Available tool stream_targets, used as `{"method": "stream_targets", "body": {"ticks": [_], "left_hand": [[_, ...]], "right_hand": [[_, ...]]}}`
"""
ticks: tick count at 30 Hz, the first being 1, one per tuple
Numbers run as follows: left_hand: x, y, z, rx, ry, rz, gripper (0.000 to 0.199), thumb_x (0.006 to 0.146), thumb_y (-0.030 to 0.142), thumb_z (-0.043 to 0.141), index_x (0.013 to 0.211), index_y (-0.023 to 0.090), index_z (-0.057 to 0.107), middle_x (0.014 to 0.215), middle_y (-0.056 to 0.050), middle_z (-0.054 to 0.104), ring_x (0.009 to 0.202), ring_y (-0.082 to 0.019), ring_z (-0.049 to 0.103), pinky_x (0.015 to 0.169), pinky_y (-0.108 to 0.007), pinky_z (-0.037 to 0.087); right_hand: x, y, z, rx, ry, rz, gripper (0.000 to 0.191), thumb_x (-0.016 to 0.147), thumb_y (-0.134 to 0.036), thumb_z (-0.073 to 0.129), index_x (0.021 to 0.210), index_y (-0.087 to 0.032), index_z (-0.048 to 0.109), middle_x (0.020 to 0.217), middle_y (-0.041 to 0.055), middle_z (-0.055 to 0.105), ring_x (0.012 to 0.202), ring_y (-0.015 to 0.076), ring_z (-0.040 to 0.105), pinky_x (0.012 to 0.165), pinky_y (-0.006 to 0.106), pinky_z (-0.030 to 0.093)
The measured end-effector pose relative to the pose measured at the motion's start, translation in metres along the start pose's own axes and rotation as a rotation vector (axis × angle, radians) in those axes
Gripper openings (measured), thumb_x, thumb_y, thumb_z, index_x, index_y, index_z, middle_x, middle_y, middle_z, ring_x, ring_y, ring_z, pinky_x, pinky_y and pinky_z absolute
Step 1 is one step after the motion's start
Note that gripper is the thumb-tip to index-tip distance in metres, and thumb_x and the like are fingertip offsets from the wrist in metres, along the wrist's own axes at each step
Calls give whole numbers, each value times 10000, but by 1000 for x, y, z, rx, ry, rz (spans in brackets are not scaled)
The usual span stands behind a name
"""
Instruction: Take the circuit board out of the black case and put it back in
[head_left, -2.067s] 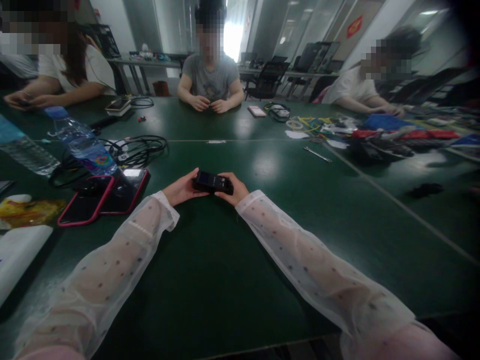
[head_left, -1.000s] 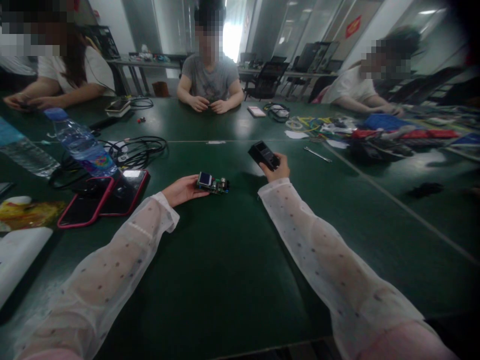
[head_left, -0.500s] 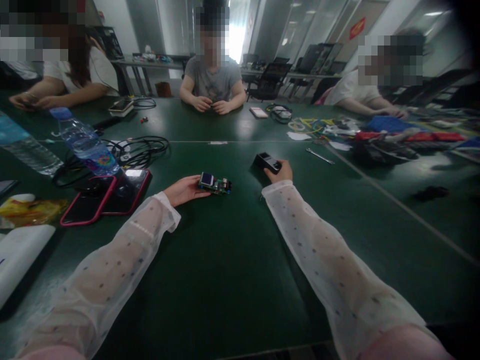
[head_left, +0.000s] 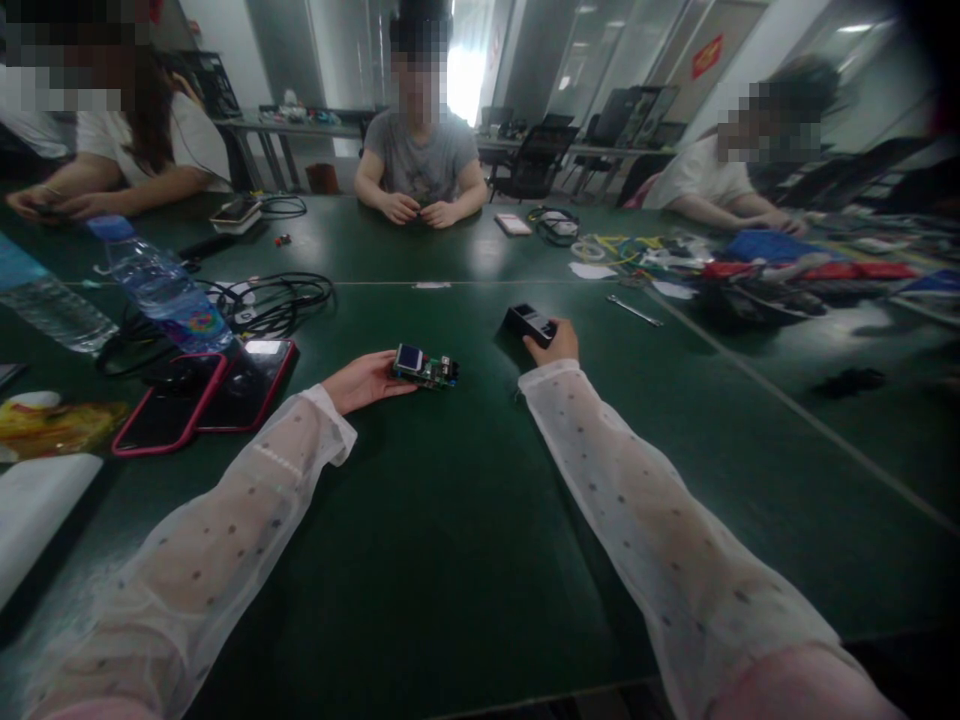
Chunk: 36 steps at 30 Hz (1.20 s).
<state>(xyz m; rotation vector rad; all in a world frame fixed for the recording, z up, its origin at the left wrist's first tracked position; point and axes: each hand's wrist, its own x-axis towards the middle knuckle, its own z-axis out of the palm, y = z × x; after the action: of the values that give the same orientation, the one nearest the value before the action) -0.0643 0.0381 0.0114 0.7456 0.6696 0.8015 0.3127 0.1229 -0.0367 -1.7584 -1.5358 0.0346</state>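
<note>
My left hand (head_left: 365, 383) grips the left end of a green circuit board (head_left: 429, 371) that carries a small dark screen with a pale frame. Its thumb lies along the near top edge, with fingers underneath. To the right, my right hand (head_left: 556, 343) is closed round the near right end of a small black box-shaped case (head_left: 529, 326), which has a grey panel on its top face. A gap of bare green table separates board and case. The undersides of both things are hidden.
Two red-edged phones (head_left: 171, 405), tilted water bottles (head_left: 161, 285) and coiled black cable (head_left: 292, 305) lie left. A wrench (head_left: 634, 311) and tangled wires (head_left: 637, 252) are right. Several people sit around the green table (head_left: 465, 560), one opposite (head_left: 420, 165).
The whole view has shifted slightly, so everything appears a little further left. Both hands keep their hold on the circuit board and the case.
</note>
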Motion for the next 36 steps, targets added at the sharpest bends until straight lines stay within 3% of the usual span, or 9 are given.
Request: {"method": "stream_targets", "body": {"ticks": [25, 31, 36], "left_hand": [[-1, 1, 4, -10, 30, -17, 223, 952, 158, 465, 1111, 90, 606, 1103, -151, 669, 1070, -252, 638, 1014, -458, 456], [-1, 1, 2, 2, 17, -15, 219, 947, 152, 474, 1114, 104, 607, 1123, -149, 667, 1079, -251, 638, 995, -437, 478], [-1, 1, 2, 1, 13, -18, 218, 950, 158, 470, 1115, 107, 604, 1122, -145, 667, 1077, -243, 638, 1002, -434, 473]], "right_hand": [[-3, -7, -5, 3, -17, 17, 569, 634, -331, 693, 1127, -140, 483, 1143, 166, 568, 1077, 314, 551, 982, 496, 424], [-2, -3, -3, 26, -1, 4, 557, 624, -336, 709, 1110, -178, 487, 1110, 127, 570, 1040, 297, 548, 970, 503, 424], [-4, -3, -3, -58, 39, 9, 555, 621, -341, 737, 1093, -156, 510, 1150, 168, 506, 1112, 341, 474, 992, 535, 375]]}}
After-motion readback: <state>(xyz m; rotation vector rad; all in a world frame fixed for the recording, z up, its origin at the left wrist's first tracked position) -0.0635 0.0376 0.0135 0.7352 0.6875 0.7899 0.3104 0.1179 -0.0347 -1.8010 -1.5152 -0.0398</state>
